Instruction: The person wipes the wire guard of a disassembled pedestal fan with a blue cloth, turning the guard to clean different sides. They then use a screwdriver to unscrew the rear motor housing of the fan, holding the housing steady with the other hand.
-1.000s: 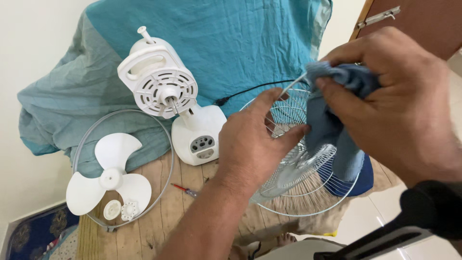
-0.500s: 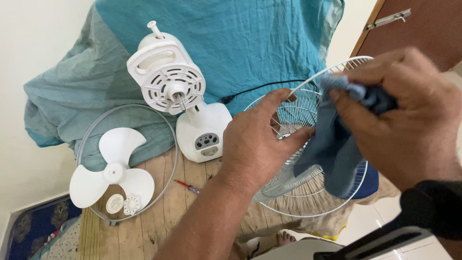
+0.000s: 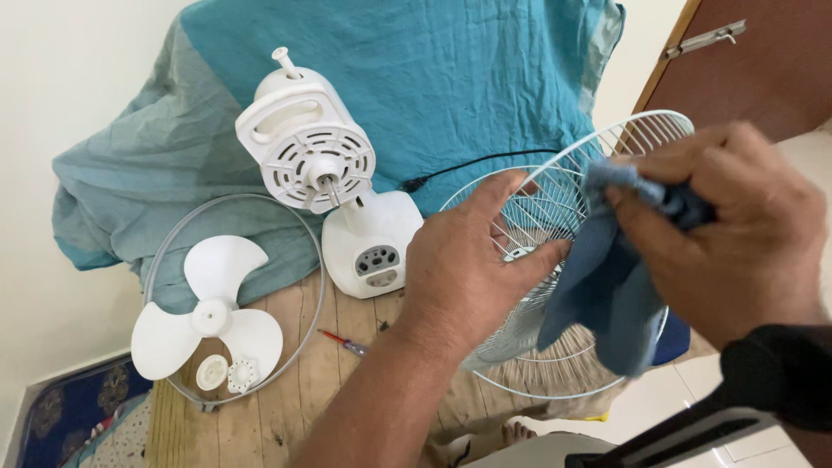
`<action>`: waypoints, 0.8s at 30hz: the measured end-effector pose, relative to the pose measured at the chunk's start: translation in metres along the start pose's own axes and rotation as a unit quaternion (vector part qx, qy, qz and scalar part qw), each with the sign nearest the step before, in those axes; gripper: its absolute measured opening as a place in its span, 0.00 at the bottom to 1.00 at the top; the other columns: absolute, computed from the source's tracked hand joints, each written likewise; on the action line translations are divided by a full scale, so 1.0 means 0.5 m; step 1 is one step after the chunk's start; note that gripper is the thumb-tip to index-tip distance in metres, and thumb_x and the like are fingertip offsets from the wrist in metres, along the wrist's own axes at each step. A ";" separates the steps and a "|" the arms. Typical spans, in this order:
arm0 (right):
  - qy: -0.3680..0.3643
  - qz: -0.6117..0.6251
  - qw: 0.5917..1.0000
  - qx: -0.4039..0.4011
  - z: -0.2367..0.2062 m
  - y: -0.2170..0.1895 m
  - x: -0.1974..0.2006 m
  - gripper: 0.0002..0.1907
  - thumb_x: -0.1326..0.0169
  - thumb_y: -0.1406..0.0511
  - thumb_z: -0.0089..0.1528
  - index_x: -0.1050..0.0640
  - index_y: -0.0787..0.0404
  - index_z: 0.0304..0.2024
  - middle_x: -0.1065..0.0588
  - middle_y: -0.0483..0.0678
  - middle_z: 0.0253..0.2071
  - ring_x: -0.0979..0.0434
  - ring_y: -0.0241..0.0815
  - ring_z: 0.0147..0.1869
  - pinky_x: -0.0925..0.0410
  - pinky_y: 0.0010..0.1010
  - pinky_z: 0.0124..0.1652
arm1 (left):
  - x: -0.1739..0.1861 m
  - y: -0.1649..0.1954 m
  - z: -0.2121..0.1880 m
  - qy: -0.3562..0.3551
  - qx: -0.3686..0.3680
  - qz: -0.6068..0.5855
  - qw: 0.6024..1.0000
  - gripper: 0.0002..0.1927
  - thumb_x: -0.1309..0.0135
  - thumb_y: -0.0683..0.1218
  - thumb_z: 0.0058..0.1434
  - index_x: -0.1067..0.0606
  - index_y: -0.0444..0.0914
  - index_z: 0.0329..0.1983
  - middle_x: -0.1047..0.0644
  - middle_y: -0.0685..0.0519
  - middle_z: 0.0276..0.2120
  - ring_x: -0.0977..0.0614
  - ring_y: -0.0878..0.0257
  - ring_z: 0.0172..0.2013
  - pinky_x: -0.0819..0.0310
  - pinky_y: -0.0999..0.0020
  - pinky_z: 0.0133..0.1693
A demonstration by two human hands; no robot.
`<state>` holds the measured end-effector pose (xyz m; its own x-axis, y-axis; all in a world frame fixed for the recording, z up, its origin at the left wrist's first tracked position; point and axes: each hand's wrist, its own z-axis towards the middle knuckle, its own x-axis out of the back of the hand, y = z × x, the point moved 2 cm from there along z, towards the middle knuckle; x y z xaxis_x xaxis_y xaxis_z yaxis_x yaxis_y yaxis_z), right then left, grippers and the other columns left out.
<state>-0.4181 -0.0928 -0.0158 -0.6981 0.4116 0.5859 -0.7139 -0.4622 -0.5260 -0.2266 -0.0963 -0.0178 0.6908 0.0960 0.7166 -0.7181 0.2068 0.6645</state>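
Fan grille [image 3: 555,217] raised, hands gripping grille, cloth [image 3: 607,286]

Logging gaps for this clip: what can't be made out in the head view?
- Grille: its middle and right side are hidden behind the left hand, the cloth and the right hand.
- Right hand's fingers: mostly wrapped in cloth, grip unclear.
- Cord: far end hidden behind the grille.
- Small parts by the blade: too small to identify.

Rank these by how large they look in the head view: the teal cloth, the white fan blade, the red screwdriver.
1. teal cloth, largest by far.
2. white fan blade.
3. red screwdriver, smallest.
All lie at a similar distance, so the order seems safe.
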 end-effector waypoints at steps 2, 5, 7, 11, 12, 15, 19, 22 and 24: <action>-0.002 -0.009 0.999 0.033 0.036 -0.013 0.005 0.06 0.36 0.72 0.63 0.18 0.65 0.43 0.26 0.52 0.42 0.22 0.39 0.37 0.28 0.28 0.33 | -0.007 0.007 -0.003 -0.014 -0.016 -0.004 1.000 0.35 0.32 0.56 0.47 0.26 0.47 0.60 0.23 0.54 0.23 0.18 0.59 0.27 0.22 0.61 0.33; 0.007 -0.031 0.997 0.067 0.047 -0.022 -0.001 0.09 0.34 0.73 0.60 0.17 0.67 0.43 0.25 0.53 0.40 0.22 0.40 0.36 0.28 0.29 0.32 | -0.009 0.007 -0.004 -0.009 -0.016 -0.014 1.000 0.34 0.33 0.56 0.49 0.26 0.46 0.60 0.22 0.54 0.24 0.18 0.59 0.27 0.22 0.61 0.33; 0.013 -0.058 0.996 0.060 0.015 -0.018 -0.011 0.09 0.33 0.74 0.58 0.16 0.67 0.42 0.25 0.54 0.39 0.21 0.41 0.35 0.29 0.31 0.31 | -0.005 -0.002 -0.007 -0.023 -0.010 -0.021 0.999 0.33 0.33 0.57 0.49 0.25 0.47 0.59 0.22 0.53 0.24 0.18 0.59 0.27 0.22 0.61 0.33; -0.042 -0.050 0.998 -0.009 -0.048 0.016 -0.029 0.13 0.32 0.71 0.52 0.15 0.62 0.39 0.23 0.50 0.39 0.20 0.39 0.36 0.28 0.31 0.34 | 0.007 -0.019 -0.004 0.025 0.010 -0.033 0.999 0.35 0.31 0.59 0.48 0.26 0.45 0.58 0.22 0.54 0.25 0.18 0.60 0.26 0.22 0.62 0.32; -0.065 -0.043 0.997 -0.013 -0.052 0.023 -0.029 0.13 0.32 0.71 0.51 0.15 0.60 0.39 0.23 0.49 0.38 0.20 0.38 0.36 0.27 0.30 0.34 | 0.009 -0.020 -0.004 0.030 -0.006 -0.033 0.999 0.35 0.31 0.59 0.48 0.26 0.45 0.58 0.21 0.55 0.26 0.18 0.60 0.27 0.22 0.62 0.32; -0.045 -0.052 0.997 -0.020 -0.030 0.029 -0.010 0.12 0.33 0.72 0.54 0.15 0.61 0.41 0.23 0.51 0.38 0.20 0.40 0.36 0.28 0.31 0.35 | 0.007 -0.018 -0.002 0.020 -0.025 -0.029 0.999 0.35 0.31 0.59 0.48 0.26 0.44 0.59 0.21 0.57 0.28 0.18 0.61 0.27 0.22 0.63 0.32; 0.010 -0.051 0.998 0.035 0.036 0.017 0.017 0.07 0.36 0.73 0.65 0.17 0.65 0.46 0.24 0.54 0.43 0.22 0.42 0.40 0.28 0.32 0.39 | -0.002 -0.009 -0.002 -0.027 -0.014 -0.009 0.999 0.36 0.31 0.59 0.47 0.26 0.46 0.59 0.23 0.55 0.23 0.19 0.61 0.25 0.23 0.63 0.31; 0.011 -0.084 0.996 0.036 0.043 0.005 0.007 0.09 0.35 0.74 0.60 0.17 0.69 0.43 0.24 0.56 0.40 0.22 0.44 0.37 0.29 0.32 0.33 | -0.004 -0.004 -0.004 -0.032 -0.030 -0.013 0.999 0.35 0.31 0.59 0.48 0.26 0.46 0.59 0.24 0.55 0.22 0.19 0.61 0.25 0.23 0.62 0.31; 0.021 -0.097 0.994 0.051 0.022 0.000 0.003 0.08 0.34 0.75 0.60 0.17 0.70 0.41 0.25 0.58 0.40 0.23 0.44 0.35 0.29 0.32 0.32 | -0.003 -0.005 -0.002 -0.030 -0.042 -0.020 0.998 0.34 0.31 0.59 0.48 0.25 0.47 0.58 0.24 0.56 0.23 0.19 0.61 0.26 0.23 0.62 0.32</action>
<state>-0.4186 -0.1009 -0.0084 -0.5512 0.5325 0.6423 -0.8276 -0.4468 -0.3398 -0.2257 -0.0959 -0.0206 0.7114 0.0279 0.7023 -0.6782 0.2896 0.6754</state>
